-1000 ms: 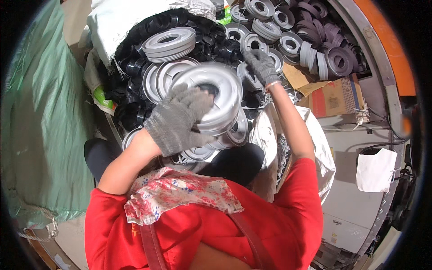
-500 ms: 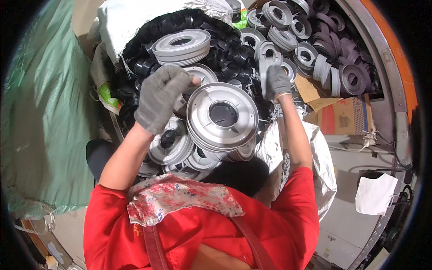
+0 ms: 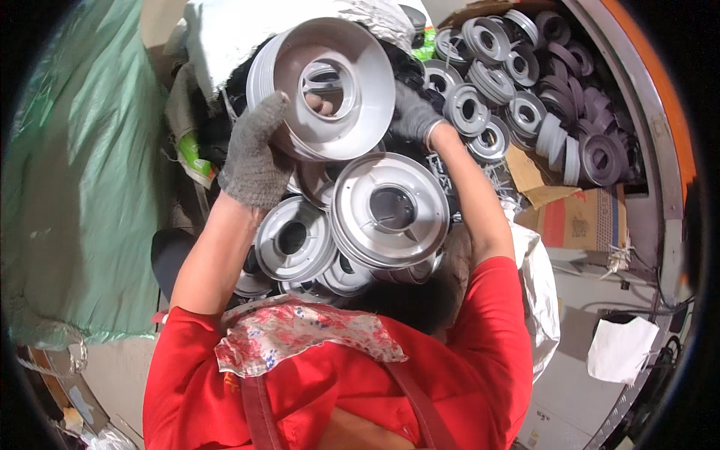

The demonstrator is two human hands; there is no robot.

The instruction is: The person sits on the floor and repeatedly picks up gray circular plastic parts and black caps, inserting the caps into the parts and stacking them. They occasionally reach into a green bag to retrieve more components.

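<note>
My gloved left hand [image 3: 259, 154] is closed on a grey plastic ring with a deep rim [image 3: 360, 56], raised and tilted with its hollow side toward me. The thumb lies against the ring's edge, and bare fingertips show through its centre hole. Just beyond the ring's right edge is my gloved right hand [image 3: 415, 120], over the black parts; its fingers are mostly hidden behind the ring. Below the held ring, a stack of similar grey rings [image 3: 390, 210] lies in front of me. Another grey ring [image 3: 292, 236] rests to the left of that stack.
A carton at the far right holds many light and dark grey rings [image 3: 487, 41]. A white sack [image 3: 225, 45] stands at the back, and a green sheet [image 3: 82, 187] hangs on the left. A printed cardboard flap [image 3: 577, 221] and white paper [image 3: 622, 349] are on the right.
My left hand has taken hold of a grey ring and tilted it up. My right hand has moved left, from the rings near the carton to beside the held ring.
</note>
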